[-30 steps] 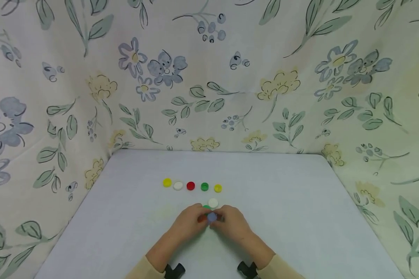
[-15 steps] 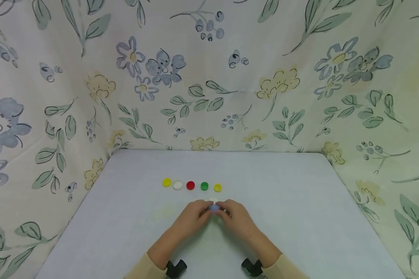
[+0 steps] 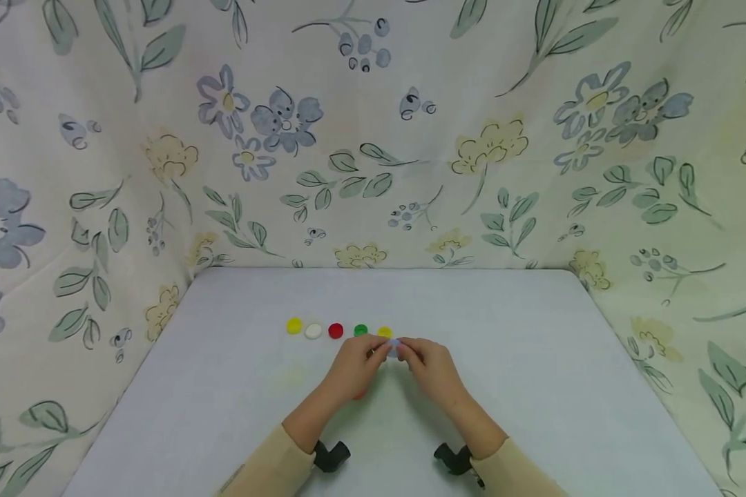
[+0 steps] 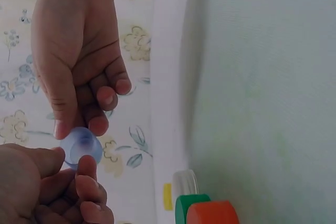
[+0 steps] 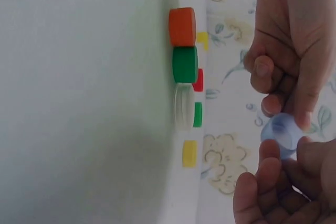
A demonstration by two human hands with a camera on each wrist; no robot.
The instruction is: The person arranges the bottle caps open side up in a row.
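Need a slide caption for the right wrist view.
Left hand and right hand pinch a pale blue cap, with an orange cap on the white table.

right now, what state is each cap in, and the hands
Left hand, pinching blue cap
Right hand, pinching blue cap
Blue cap, raised off the table
Orange cap, flat on table
Near green cap, flat on table
Near white cap, flat on table
Far row of five caps, flat on table

left hand (image 3: 356,362) faces right hand (image 3: 434,366) — both pinch.
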